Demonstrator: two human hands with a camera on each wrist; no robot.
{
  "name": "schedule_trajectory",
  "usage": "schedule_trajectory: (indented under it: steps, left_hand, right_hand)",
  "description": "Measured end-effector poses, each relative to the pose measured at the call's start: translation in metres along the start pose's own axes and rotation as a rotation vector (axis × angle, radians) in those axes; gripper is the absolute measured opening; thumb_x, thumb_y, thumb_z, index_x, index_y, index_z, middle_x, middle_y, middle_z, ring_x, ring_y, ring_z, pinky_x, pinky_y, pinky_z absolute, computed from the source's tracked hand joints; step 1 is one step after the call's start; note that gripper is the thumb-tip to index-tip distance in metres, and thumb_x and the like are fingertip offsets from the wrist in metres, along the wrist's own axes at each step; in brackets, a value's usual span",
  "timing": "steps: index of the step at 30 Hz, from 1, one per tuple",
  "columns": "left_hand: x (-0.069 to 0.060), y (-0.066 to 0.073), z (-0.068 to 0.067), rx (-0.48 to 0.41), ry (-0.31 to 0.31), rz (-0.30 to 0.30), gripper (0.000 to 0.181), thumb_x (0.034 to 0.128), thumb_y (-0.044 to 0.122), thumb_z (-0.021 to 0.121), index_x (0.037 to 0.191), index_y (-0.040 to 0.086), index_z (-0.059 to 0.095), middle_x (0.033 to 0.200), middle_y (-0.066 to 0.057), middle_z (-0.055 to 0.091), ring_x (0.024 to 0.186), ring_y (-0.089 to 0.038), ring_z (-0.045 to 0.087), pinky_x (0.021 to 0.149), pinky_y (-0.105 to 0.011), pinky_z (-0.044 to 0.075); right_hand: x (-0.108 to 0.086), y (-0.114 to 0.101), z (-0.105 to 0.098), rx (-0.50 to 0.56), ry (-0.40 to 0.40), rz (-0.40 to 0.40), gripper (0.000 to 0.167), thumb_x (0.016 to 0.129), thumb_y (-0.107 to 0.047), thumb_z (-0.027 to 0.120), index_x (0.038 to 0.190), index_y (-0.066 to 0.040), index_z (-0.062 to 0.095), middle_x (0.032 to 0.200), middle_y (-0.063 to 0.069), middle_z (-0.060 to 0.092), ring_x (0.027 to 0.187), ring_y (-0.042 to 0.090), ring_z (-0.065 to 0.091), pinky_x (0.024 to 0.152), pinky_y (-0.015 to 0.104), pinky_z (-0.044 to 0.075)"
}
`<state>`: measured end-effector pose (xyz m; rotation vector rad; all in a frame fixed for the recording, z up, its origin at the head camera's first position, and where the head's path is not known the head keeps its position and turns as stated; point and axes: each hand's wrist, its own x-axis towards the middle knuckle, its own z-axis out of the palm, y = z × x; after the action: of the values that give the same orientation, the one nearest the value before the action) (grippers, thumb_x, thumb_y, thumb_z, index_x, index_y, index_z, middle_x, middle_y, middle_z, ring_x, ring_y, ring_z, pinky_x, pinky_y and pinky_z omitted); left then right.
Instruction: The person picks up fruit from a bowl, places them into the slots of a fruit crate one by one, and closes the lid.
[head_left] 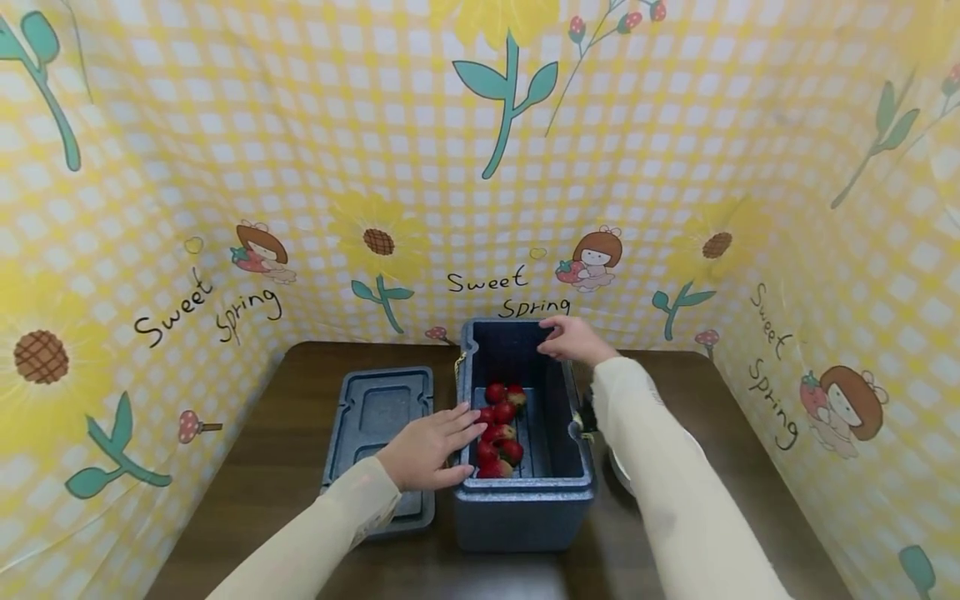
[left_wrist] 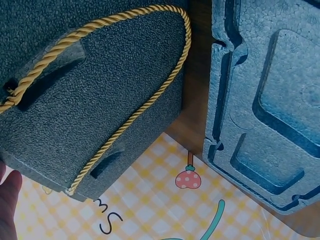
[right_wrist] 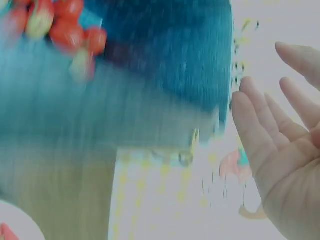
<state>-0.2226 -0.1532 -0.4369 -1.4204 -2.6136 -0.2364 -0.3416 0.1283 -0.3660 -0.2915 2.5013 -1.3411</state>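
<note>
A dark blue-grey foam box [head_left: 525, 521] stands uncovered on the table. Several red fruits [head_left: 504, 412] with yellowish patches lie along its left side; their exact kind is unclear. Across the left rim rests my left hand [head_left: 431, 450], fingers straight and fingertips over the inside. My right hand [head_left: 576, 342] is over the box's far right corner, nothing in its grasp. In the right wrist view its fingers [right_wrist: 255, 130] look extended and apart, beside the blurred box. A twisted gold rope handle [left_wrist: 50, 55] hangs on the box's side in the left wrist view.
The matching foam lid [head_left: 382, 392] lies flat on the brown table [head_left: 262, 475], left of the box. Right of the box, a white dish [right_wrist: 20, 215] holds something red [right_wrist: 7, 232]; my right sleeve partly covers it. Printed yellow checked cloth [head_left: 315, 167] surrounds the table's back and sides.
</note>
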Motion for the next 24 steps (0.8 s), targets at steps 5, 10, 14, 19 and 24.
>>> schedule_trajectory:
  steps: [5,10,14,19,24]
  left_hand:
    - [0.001,-0.001,0.003,-0.020,0.020,0.007,0.058,0.0958,0.042,0.046,0.137,0.002,0.052,0.141,-0.016,0.048,0.132,-0.033,0.042,0.103,-0.043,0.040]
    - [0.001,-0.001,0.003,-0.033,0.018,0.004,0.057,0.0948,0.040,0.048,0.137,0.002,0.051,0.142,-0.016,0.047,0.132,-0.033,0.042,0.103,-0.043,0.040]
    - [0.001,0.001,0.003,-0.044,0.013,-0.004,0.057,0.0936,0.039,0.050,0.137,0.003,0.052,0.143,-0.015,0.047,0.133,-0.033,0.041,0.103,-0.044,0.040]
    - [0.001,0.000,0.004,-0.039,0.014,-0.001,0.057,0.0941,0.040,0.050,0.137,0.004,0.052,0.143,-0.015,0.047,0.133,-0.033,0.041,0.102,-0.044,0.040]
    - [0.001,-0.001,0.005,-0.069,0.006,-0.018,0.057,0.0939,0.040,0.051,0.138,0.005,0.051,0.144,-0.014,0.046,0.134,-0.033,0.039,0.103,-0.045,0.039]
  right_hand:
    - [-0.021,0.027,-0.033,-0.072,-0.025,-0.034,0.051,0.086,0.001,0.060,0.131,0.016,0.043,0.105,0.028,0.064,0.080,0.024,0.065,0.071,0.032,0.055]
    - [-0.047,0.052,-0.056,-0.182,-0.027,-0.041,0.049,0.083,-0.001,0.064,0.125,0.018,0.048,0.095,0.025,0.067,0.083,0.028,0.066,0.072,0.034,0.054]
    - [-0.064,0.078,-0.066,-0.345,-0.018,-0.055,0.048,0.077,-0.004,0.069,0.118,0.015,0.054,0.087,0.018,0.068,0.083,0.030,0.065,0.074,0.038,0.054]
    - [-0.081,0.116,-0.073,-0.387,-0.022,-0.018,0.046,0.074,-0.001,0.068,0.115,0.015,0.055,0.081,0.012,0.068,0.079,0.028,0.065,0.071,0.038,0.052]
    - [-0.094,0.149,-0.065,-0.382,0.009,0.056,0.054,0.072,-0.001,0.071,0.120,0.016,0.052,0.094,0.025,0.063,0.088,0.037,0.061,0.076,0.045,0.051]
